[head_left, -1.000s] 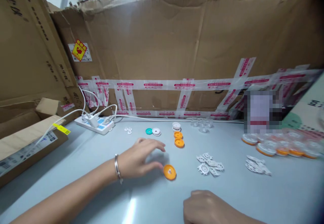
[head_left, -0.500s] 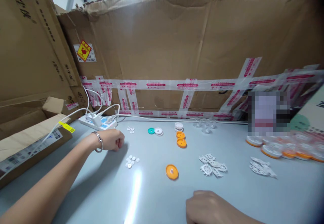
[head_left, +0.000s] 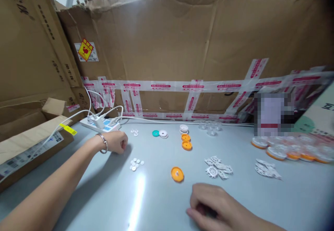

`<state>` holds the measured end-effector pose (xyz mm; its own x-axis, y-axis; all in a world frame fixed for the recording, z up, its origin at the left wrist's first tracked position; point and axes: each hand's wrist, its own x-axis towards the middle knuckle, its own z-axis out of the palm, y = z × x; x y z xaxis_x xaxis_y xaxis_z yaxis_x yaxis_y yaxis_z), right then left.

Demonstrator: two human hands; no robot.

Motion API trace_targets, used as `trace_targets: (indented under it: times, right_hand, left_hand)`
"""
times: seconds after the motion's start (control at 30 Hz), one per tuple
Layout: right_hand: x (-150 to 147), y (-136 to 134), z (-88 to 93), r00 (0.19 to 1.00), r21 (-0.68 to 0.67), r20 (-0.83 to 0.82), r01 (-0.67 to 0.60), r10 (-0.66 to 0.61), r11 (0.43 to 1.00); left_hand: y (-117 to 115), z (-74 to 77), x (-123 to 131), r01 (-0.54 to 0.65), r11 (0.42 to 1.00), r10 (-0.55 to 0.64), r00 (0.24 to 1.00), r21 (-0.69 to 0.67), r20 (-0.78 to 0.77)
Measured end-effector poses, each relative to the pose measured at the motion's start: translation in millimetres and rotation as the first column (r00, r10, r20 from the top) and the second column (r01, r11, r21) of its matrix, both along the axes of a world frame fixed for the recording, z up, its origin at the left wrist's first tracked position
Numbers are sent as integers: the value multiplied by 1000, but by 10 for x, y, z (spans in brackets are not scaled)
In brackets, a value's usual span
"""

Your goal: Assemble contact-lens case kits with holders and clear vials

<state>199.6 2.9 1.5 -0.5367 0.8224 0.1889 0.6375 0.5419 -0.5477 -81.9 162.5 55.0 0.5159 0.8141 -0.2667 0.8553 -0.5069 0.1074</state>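
Note:
My left hand (head_left: 116,142) rests on the table in a loose fist, with its fingertips turned away, so I cannot make out anything inside. Closest to it are small white caps in two groups, the far group (head_left: 134,132) and the near group (head_left: 136,164). At the lower right, my right hand (head_left: 212,205) has curled fingers with the thumb apart below them, and nothing shows in the gap. Beyond its fingers lies an orange disc (head_left: 177,174) with a small white piece at its centre. White gear-like parts (head_left: 218,168) lie farther right.
Along the back are a teal disc (head_left: 156,133), white discs (head_left: 163,133), orange rings (head_left: 186,145) and clear cups (head_left: 211,129). Assembled clear-and-orange pieces (head_left: 276,152) and white parts (head_left: 267,169) lie right. A power strip (head_left: 104,124) and open carton (head_left: 60,142) stand left; a cardboard wall (head_left: 167,49) closes the back.
My right hand has moved up and slightly left on the table, its thumb now showing apart from the fingers. My left hand has stayed nearly in place.

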Motion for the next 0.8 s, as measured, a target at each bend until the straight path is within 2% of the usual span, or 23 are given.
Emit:
trace_targets:
  times: [0.1,0.2,0.3,0.33,0.4,0.47,0.57,0.7,0.8]
  right_hand:
    - [-31,89,41,987,42,-45,154,-152,987]
    - [-71,210,18,974,56,-73,217,-213,975]
    - [-127,309,-36,966,-2,-119,229,-228,973]
    - [-148,335,-59,964,-23,-139,227,-228,974]
    - [-189,379,-110,957,-44,-192,212,-216,976]
    - [-218,412,-157,941,-56,-265,205,-212,977]
    - [-224,447,-203,915,-96,-349,179,-202,979]
    - [-190,471,-232,898,-142,-390,159,-203,977]
    - [-165,479,-256,897,-139,-397,152,-195,979]
  left_hand:
    - [-80,63,126,69,993,-78,992,94,98]
    - [-278,82,368,180,968,-218,948,177,230]
    - [-525,-41,634,272,937,-335,882,221,332]
    - [-596,-110,708,314,913,-399,818,260,414]
    - [-697,-259,817,326,896,-442,728,302,525]
    - [-739,-392,880,273,914,-404,691,301,599]
    - [-718,-510,919,195,960,-280,686,201,671]
    - [-666,-549,943,125,991,-113,680,38,725]
    - [-663,-558,961,115,993,-66,686,-18,724]
